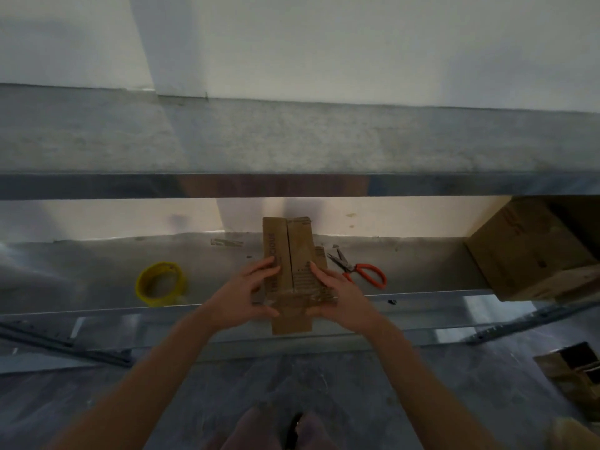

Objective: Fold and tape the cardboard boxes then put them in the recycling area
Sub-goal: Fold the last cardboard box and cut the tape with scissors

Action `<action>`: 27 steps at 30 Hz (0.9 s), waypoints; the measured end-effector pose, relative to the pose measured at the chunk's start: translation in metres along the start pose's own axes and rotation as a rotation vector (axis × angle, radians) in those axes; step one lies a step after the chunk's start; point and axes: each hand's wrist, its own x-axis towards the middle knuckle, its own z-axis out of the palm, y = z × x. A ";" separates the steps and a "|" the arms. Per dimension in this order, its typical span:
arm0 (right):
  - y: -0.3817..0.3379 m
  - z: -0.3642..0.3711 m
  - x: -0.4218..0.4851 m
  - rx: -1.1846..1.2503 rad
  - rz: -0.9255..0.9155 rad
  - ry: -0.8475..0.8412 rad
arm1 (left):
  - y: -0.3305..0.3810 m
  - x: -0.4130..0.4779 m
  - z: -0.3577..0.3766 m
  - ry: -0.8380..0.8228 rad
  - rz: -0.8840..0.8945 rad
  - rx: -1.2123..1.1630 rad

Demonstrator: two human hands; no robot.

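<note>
A flattened, folded brown cardboard box (289, 251) lies lengthwise on the metal shelf (97, 274), its near end sticking out over the shelf's front edge. A band of clear tape crosses its near part. My left hand (250, 293) grips the box's left side, fingers curled over the top. My right hand (331, 290) grips the right side the same way. A roll of yellow-cored tape (161, 283) sits on the shelf to the left of the box.
Orange-handled scissors (360, 269) lie on the shelf right of the box. A large closed cardboard box (532, 251) stands at the shelf's right end. An upper shelf (292, 185) overhangs. More cardboard (571, 371) lies on the floor at the lower right.
</note>
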 end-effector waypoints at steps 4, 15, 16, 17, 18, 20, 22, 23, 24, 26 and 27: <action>-0.002 -0.028 0.003 0.069 0.008 -0.219 | -0.004 0.003 -0.018 -0.130 0.102 0.268; 0.009 0.000 0.011 0.078 -0.027 0.138 | 0.000 0.010 0.013 0.163 0.019 0.008; 0.008 0.005 0.011 0.065 -0.023 0.182 | 0.001 0.010 0.018 0.214 0.033 0.066; 0.008 0.009 0.011 0.044 -0.016 0.213 | 0.002 0.011 0.024 0.262 0.050 0.108; 0.007 0.012 0.009 0.022 -0.006 0.228 | 0.001 0.010 0.028 0.288 0.058 0.106; 0.008 0.016 0.004 -0.016 -0.010 0.241 | 0.001 0.005 0.033 0.268 0.058 0.018; 0.009 0.018 -0.004 0.010 -0.022 0.235 | -0.001 -0.003 0.032 0.224 0.070 -0.105; 0.010 0.020 -0.008 0.078 -0.023 0.232 | 0.000 -0.006 0.028 0.217 0.069 -0.157; 0.012 0.024 -0.012 0.168 -0.017 0.244 | 0.001 -0.004 0.021 0.223 0.051 -0.180; 0.013 0.035 -0.020 0.314 0.049 0.328 | -0.003 0.012 -0.005 0.295 0.002 -0.059; 0.011 0.041 -0.022 0.344 0.110 0.394 | -0.006 0.023 -0.021 0.302 -0.015 0.067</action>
